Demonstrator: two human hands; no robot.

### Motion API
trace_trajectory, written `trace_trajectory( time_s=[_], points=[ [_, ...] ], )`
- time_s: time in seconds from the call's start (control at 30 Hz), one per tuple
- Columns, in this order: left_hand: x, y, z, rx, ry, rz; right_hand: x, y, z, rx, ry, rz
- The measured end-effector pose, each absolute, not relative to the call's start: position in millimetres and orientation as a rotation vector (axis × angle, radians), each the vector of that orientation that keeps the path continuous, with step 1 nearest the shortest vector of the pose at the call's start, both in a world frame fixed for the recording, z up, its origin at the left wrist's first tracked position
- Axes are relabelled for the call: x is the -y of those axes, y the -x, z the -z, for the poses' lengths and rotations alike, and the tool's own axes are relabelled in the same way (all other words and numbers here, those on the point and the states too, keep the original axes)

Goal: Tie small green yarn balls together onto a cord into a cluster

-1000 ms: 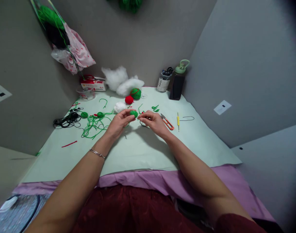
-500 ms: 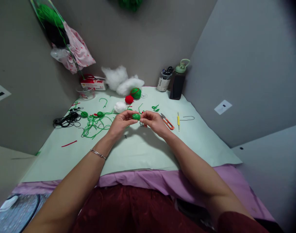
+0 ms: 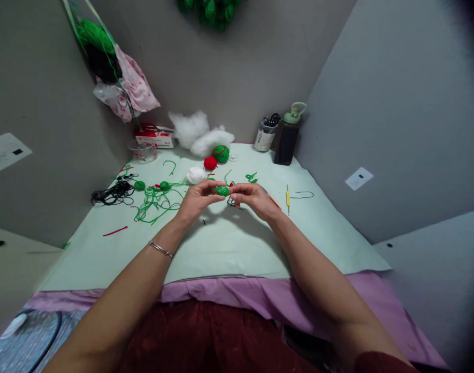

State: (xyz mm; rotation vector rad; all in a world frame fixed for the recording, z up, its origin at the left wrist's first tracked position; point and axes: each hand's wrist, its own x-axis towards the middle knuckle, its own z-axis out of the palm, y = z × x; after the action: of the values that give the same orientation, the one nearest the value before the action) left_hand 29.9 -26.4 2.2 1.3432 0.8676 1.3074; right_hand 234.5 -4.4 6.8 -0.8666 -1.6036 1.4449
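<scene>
A small green crocheted piece (image 3: 222, 191), rounded and spotted with paler flecks, is held above the table between both hands. My left hand (image 3: 198, 201) pinches it from the left with thumb and fingers. At its right end, the thumb and fingertips of my right hand (image 3: 254, 200) are closed on it; any thin tool or yarn there is too small to make out. Orange-handled thread snips (image 3: 275, 201) lie partly hidden behind my right hand. Just beyond my left hand sits a white yarn ball (image 3: 195, 175).
Green yarn strands (image 3: 153, 204) and a black cord tangle (image 3: 114, 191) spread over the left side. Behind lie a red yarn ball (image 3: 210, 163), a green yarn ball (image 3: 221, 154) and white stuffing (image 3: 190, 129). A yellow-handled crochet hook (image 3: 288, 198) lies right; a dark bottle (image 3: 287, 137) stands behind.
The view has tilted up slightly, so things sit lower in the picture. My right hand has turned a little and now covers more of the snips. Both hands remain at the green piece.
</scene>
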Motion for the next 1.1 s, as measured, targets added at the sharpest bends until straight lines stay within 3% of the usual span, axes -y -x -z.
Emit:
trace_trajectory(
  time_s=[0.63, 0.9, 1.1],
  points=[
    [27.1, -35.8, 6.2, -1.021, -1.591, -1.292, 6.3, -230.0, -2.2, 1.671, 0.974, -1.482],
    [13.9, -32.1, 31.3, -1.161, -1.656, -1.052, 2.2, -235.8, 1.7, 1.989, 1.267, -0.916],
    [12.2, -33.5, 37.2, -1.216, -1.676, -0.987, -0.5, -238.5, 2.4, 2.073, 1.315, -0.855]
  ],
)
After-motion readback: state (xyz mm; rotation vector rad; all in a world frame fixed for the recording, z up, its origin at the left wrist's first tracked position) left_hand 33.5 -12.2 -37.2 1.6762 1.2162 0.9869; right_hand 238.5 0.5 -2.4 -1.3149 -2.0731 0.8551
